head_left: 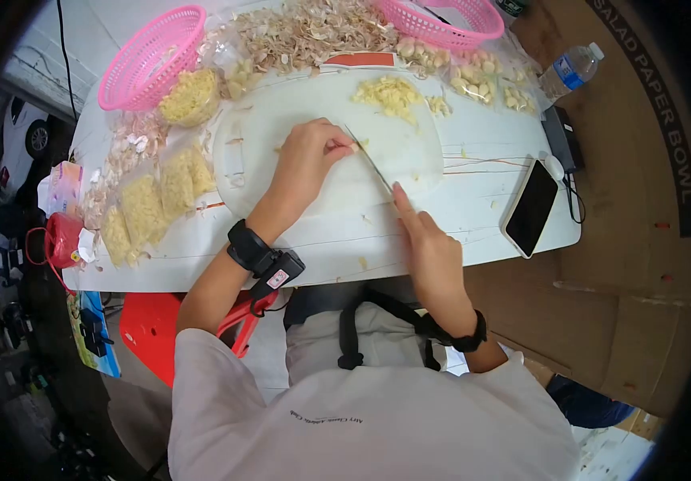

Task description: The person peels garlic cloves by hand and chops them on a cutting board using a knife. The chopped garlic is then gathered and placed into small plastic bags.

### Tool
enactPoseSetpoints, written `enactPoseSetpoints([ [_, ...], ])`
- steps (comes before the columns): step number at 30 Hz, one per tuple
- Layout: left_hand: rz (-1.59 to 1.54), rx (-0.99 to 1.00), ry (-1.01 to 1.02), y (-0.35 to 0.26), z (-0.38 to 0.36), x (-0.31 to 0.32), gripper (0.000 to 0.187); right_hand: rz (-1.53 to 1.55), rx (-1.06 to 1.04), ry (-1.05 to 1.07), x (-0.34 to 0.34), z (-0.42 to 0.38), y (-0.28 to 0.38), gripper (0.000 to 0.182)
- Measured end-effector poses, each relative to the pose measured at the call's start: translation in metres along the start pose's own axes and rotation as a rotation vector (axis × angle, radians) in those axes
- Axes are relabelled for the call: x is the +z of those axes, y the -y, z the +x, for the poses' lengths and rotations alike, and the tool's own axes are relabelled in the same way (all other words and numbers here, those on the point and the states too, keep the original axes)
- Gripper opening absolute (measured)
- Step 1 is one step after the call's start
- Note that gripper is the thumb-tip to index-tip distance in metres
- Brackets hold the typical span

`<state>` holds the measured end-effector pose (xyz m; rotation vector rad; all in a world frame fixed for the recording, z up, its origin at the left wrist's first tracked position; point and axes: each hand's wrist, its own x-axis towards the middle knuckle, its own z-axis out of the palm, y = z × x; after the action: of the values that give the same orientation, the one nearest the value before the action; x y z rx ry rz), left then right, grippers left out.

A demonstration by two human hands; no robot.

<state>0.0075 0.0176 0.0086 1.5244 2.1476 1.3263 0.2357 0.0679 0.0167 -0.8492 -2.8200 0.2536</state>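
Observation:
My right hand [433, 252] is closed round the handle of a knife [372, 167], its index finger stretched along toward the blade. The blade points up and left over a round white cutting board [281, 112]. By the blade, my left hand [313, 152] has its fingertips pinched together on a small pale piece, which looks like a garlic clove [353, 147]. A pile of chopped garlic [389, 96] lies on the board's upper right part. Small bits are scattered on the board.
Pink baskets [153, 60], garlic skins [305, 36] and bagged cloves [473, 78] line the back. Filled bags of chopped garlic [143, 207] stand left. A phone [531, 208], black box [562, 136] and water bottle [571, 72] are right, beside cardboard [626, 160].

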Motion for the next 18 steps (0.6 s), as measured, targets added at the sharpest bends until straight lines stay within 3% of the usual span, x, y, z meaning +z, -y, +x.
enactPoseSetpoints([
  [2, -0.002, -0.007, 0.000, 0.001, -0.002, 0.001, 0.010, 0.324, -0.014, -0.108, -0.006, -0.002, -0.011, 0.056],
  [6, -0.002, -0.020, -0.011, 0.000, -0.001, -0.001, 0.012, 0.386, 0.001, -0.220, -0.007, -0.002, -0.005, 0.053],
  [12, 0.025, -0.063, -0.003, -0.001, -0.001, -0.001, 0.013, 0.201, 0.090, -0.067, -0.009, -0.003, 0.011, 0.055],
  [18, 0.067, -0.078, -0.003, -0.004, -0.002, -0.003, 0.011, 0.130, 0.008, -0.133, -0.002, -0.007, 0.007, 0.062],
])
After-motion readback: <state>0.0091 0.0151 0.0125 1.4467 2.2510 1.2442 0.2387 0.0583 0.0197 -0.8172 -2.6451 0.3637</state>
